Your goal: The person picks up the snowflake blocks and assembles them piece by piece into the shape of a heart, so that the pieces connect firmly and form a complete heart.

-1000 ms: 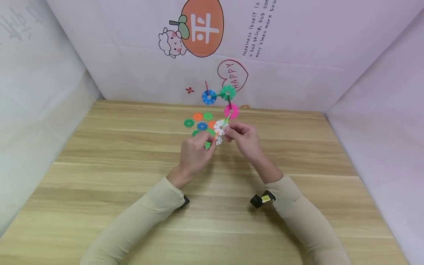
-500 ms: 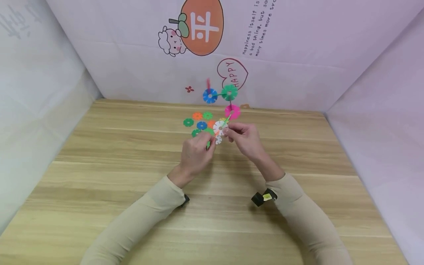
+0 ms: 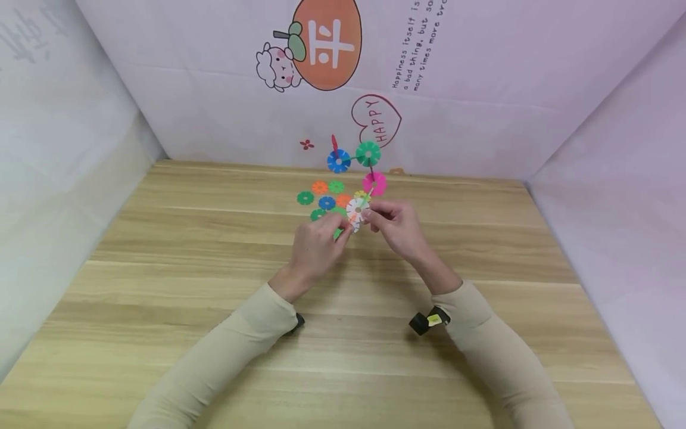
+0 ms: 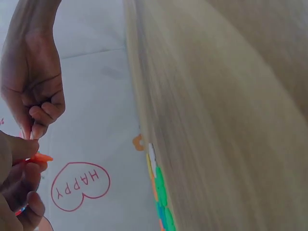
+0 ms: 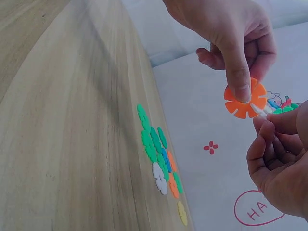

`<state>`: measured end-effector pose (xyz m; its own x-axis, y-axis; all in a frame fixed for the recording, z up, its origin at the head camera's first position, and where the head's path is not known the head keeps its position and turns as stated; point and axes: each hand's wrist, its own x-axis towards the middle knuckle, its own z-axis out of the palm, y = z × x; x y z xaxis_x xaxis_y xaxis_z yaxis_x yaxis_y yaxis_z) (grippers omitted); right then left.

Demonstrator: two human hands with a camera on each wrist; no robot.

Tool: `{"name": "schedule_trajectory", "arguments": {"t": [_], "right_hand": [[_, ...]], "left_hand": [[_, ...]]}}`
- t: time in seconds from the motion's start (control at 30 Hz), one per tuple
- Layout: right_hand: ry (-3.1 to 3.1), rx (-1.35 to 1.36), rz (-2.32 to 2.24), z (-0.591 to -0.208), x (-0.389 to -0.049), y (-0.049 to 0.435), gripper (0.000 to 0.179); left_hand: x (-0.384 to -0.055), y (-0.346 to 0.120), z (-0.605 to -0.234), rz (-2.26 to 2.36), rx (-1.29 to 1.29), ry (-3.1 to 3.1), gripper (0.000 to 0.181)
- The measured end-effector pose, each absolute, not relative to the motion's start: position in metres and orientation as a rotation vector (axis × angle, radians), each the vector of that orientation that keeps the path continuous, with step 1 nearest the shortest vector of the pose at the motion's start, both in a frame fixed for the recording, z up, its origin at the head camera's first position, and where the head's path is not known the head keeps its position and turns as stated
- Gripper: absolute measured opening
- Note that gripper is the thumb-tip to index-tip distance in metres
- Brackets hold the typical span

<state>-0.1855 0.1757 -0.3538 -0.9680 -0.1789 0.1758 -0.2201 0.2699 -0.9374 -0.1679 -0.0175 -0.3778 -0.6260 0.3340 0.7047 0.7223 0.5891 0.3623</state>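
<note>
My left hand pinches an orange slotted snowflake disc between thumb and fingers. With thumb and fingertips my right hand pinches a white snowflake disc. The edges of the orange and white discs meet at their slots in the right wrist view. From the white disc a chain of interlocked discs runs up and away: a light green one seen edge-on, a pink disc, a dark edge-on one, a green disc, a blue disc and a red disc at the end.
Loose snowflake discs lie on the wooden table beyond my hands, among them an orange disc, a dark green disc and a yellow disc. A printed white cloth wall rises behind them, with white side walls.
The far end of the chain swayed up and has dropped slightly, and the red end disc has turned. Both hands keep their grips almost in place, with the orange and white discs together.
</note>
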Motion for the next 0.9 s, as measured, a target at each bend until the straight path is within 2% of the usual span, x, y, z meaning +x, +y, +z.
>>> {"name": "schedule_trajectory", "arguments": {"t": [0.27,0.47,0.67,0.9], "right_hand": [[-2.517,0.329,1.863,-0.359,-0.188,0.185,0.02],[-2.531,0.3,1.883,-0.36,-0.194,0.196,0.022],[-2.539,0.347,1.911,-0.357,-0.197,0.206,0.023],[-2.549,0.408,1.918,-0.357,-0.199,0.212,0.02]], "left_hand": [[-0.174,-0.029,-0.37,-0.962,-0.809,-2.488,0.031],[-0.197,-0.061,-0.37,-1.338,-0.517,-2.904,0.035],[-0.229,-0.097,-0.377,-1.881,-0.208,-3.002,0.042],[-0.244,-0.1,-0.385,-1.799,-0.089,-3.172,0.038]]}}
